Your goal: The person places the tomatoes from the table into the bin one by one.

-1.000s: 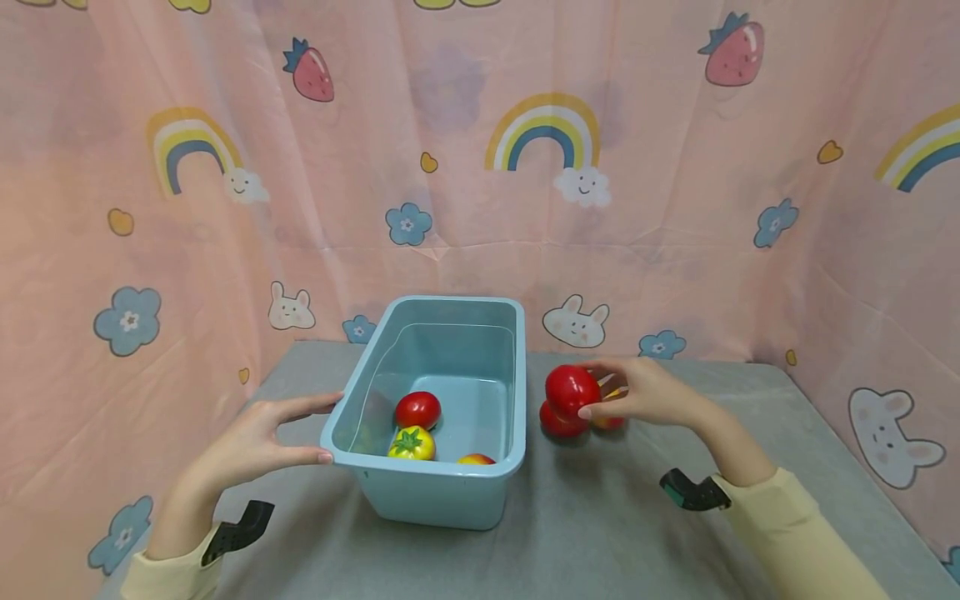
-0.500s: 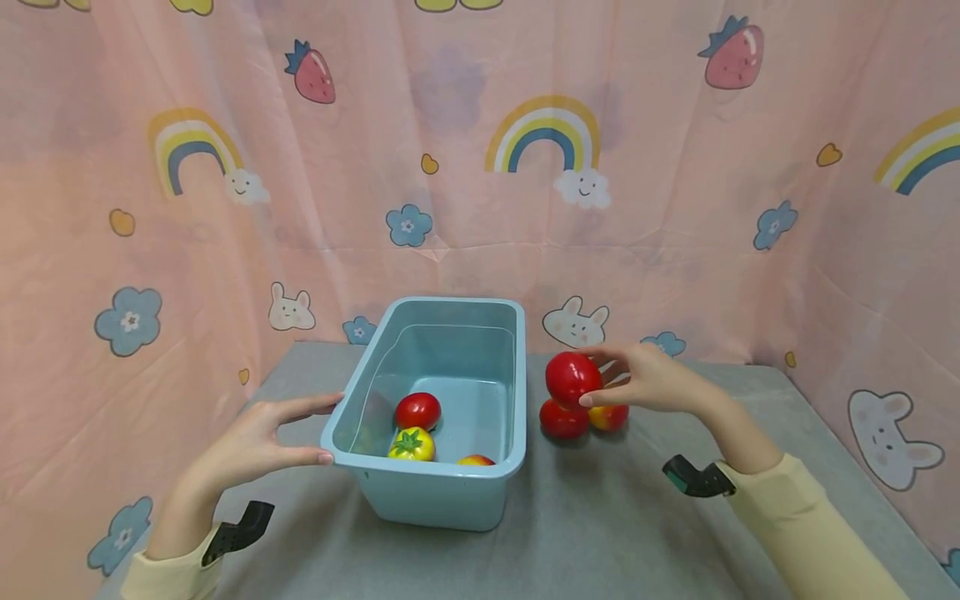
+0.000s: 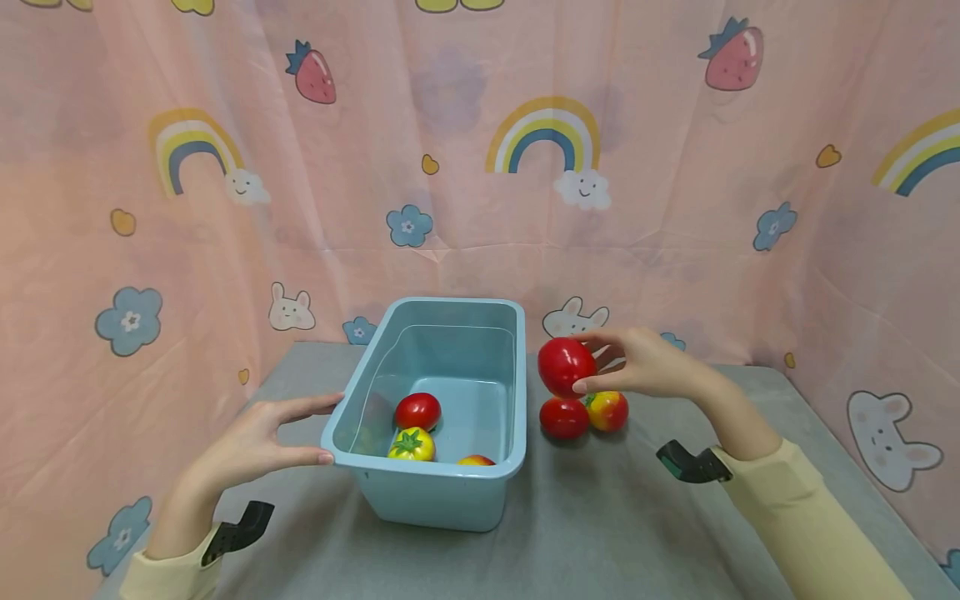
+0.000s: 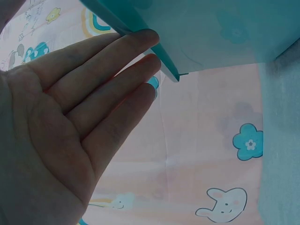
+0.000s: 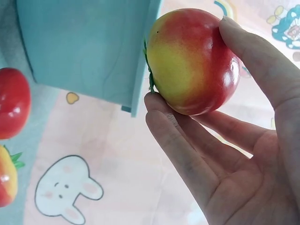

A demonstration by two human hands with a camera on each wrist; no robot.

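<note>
I centre my dial on the bin [image 3: 438,500], standing on the table [image 3: 600,517]. Inside, two tomatoes [image 3: 417,411] lie towards seven o'clock, a third tomato [image 3: 476,459] towards five. The left hand [image 3: 258,442] meets the rim [image 3: 427,467] at nine; at three, the right hand [image 3: 645,360] holds a fourth tomato [image 3: 564,367] near two tabletop tomatoes [image 3: 564,419]. The curtain [image 3: 645,275] hangs at twelve.
</note>
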